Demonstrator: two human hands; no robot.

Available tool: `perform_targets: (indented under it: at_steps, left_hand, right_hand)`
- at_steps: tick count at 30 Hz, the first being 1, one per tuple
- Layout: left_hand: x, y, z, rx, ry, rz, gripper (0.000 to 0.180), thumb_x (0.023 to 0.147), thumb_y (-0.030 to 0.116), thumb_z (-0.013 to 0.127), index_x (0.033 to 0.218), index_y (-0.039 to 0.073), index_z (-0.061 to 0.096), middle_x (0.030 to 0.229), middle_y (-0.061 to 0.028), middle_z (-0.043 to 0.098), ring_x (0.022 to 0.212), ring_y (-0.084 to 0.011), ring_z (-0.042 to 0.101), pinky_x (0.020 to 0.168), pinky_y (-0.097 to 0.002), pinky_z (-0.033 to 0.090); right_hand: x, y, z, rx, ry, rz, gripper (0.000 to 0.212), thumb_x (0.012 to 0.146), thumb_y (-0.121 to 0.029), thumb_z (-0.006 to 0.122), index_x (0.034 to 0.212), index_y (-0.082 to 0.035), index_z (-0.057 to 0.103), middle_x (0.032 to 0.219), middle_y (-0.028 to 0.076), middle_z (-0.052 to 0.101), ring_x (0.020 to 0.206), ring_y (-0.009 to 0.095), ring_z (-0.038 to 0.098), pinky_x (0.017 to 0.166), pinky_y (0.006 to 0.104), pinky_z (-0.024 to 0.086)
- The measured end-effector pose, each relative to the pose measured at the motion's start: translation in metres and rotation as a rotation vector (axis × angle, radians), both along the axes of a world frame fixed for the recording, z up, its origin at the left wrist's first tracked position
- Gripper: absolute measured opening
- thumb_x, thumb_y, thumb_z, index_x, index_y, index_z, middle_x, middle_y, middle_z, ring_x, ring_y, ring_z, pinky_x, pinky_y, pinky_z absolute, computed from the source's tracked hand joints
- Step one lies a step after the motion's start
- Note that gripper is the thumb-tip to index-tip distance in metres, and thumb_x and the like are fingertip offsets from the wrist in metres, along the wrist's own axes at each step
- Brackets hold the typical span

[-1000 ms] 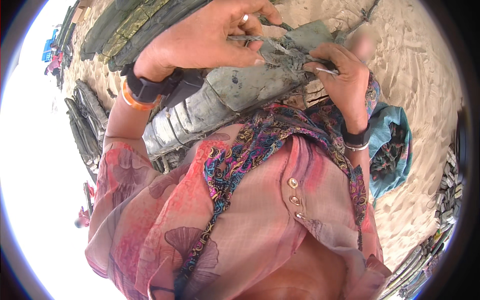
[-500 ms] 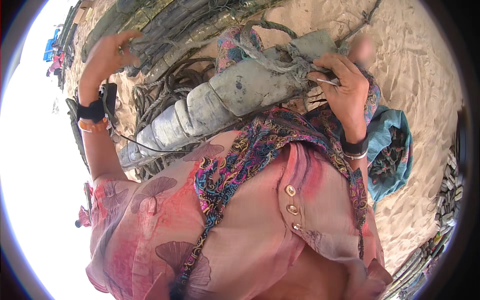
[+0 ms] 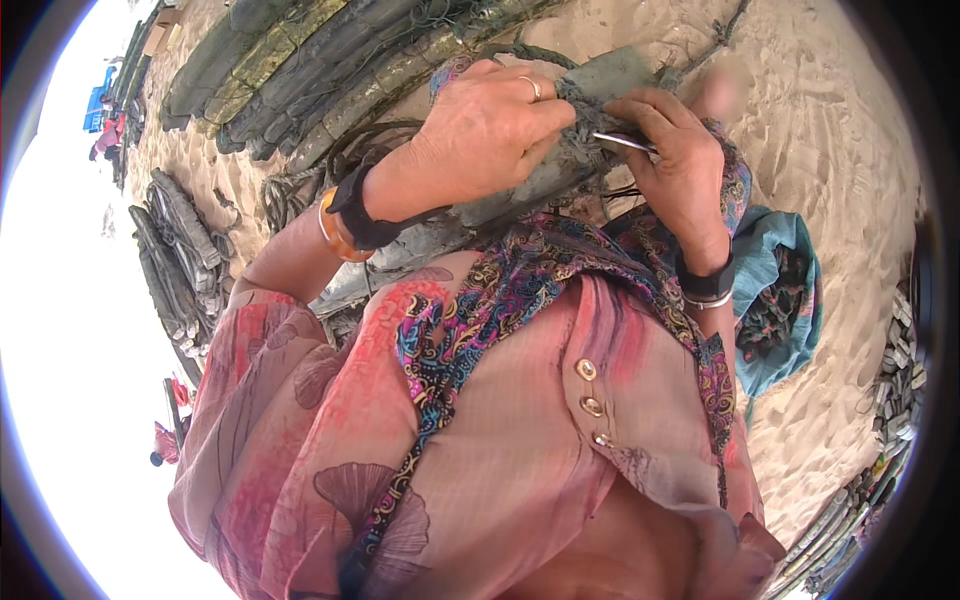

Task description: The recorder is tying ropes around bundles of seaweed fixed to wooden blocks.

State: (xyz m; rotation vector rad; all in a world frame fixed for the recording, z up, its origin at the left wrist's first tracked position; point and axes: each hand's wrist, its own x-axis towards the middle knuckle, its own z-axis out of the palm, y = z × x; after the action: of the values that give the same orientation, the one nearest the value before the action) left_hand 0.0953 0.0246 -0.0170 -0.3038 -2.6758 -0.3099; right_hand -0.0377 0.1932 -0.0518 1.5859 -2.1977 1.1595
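From where I stand, the right hand [image 3: 675, 160], right of upper centre in the frame, is clamped on a thin, pale tool [image 3: 625, 141] that pokes out leftward between finger and thumb. Just beside it, at upper centre, the left hand [image 3: 485, 130] has its fingers curled together close to the knotted grey rope [image 3: 588, 118]; I can't tell whether a strand is caught inside them. The rope sits around a long grey bundle [image 3: 540, 185], which slants from upper centre down toward the left, partly behind the left hand and forearm. Below it, a patterned cloth [image 3: 530, 245] lies over the person's printed shirt [image 3: 500, 410]. To the right, a blue-green sack [image 3: 795, 360] with dark contents rests on the sand [image 3: 820, 150]. Long dark rolls [image 3: 330, 65] fill the upper left, and more bundles [image 3: 180, 265] lie at the left.
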Motion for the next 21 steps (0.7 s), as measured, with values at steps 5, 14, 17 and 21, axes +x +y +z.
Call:
perform_targets:
  at_steps: [5, 14, 17, 21]
  left_hand:
    - [-0.009, 0.006, 0.002, 0.305, -0.201, 0.125, 0.011, 0.071, 0.004, 0.064, 0.082, 0.005, 0.062, 0.071, -0.0088, 0.058, 0.066, -0.0275, 0.058, 0.060, -0.0350, 0.045]
    - [-0.024, 0.012, -0.009, 0.279, -0.073, 0.134, 0.007, 0.069, 0.001, 0.061, 0.075, 0.003, 0.058, 0.065, -0.0115, 0.054, 0.060, -0.0292, 0.056, 0.055, -0.0365, 0.043]
    - [-0.018, 0.012, -0.002, 0.292, -0.167, 0.130, 0.009, 0.068, 0.001, 0.062, 0.075, 0.003, 0.058, 0.065, -0.0122, 0.055, 0.061, -0.0306, 0.056, 0.055, -0.0375, 0.043]
    - [-0.017, 0.013, -0.006, 0.298, -0.161, 0.173, 0.012, 0.065, 0.000, 0.064, 0.076, 0.002, 0.058, 0.066, -0.0127, 0.057, 0.063, -0.0320, 0.057, 0.056, -0.0393, 0.043]
  right_hand:
    - [-0.005, 0.001, -0.006, -0.035, -0.003, 0.010, 0.027, 0.066, -0.003, 0.066, 0.091, -0.013, 0.067, 0.092, 0.002, 0.062, 0.080, 0.024, 0.061, 0.067, 0.0333, 0.050]
    - [-0.005, 0.000, 0.001, 0.016, -0.014, -0.013, 0.020, 0.069, -0.004, 0.063, 0.088, -0.010, 0.066, 0.086, 0.005, 0.063, 0.074, 0.028, 0.061, 0.064, 0.0359, 0.049]
    - [-0.012, 0.003, 0.010, 0.043, -0.110, 0.072, 0.018, 0.069, -0.003, 0.062, 0.086, -0.009, 0.065, 0.086, 0.007, 0.062, 0.073, 0.030, 0.061, 0.063, 0.0372, 0.049]
    - [-0.012, -0.007, 0.032, -0.081, 0.057, 0.056, 0.012, 0.070, -0.002, 0.058, 0.080, -0.007, 0.062, 0.083, 0.009, 0.062, 0.073, 0.032, 0.060, 0.063, 0.0393, 0.049]
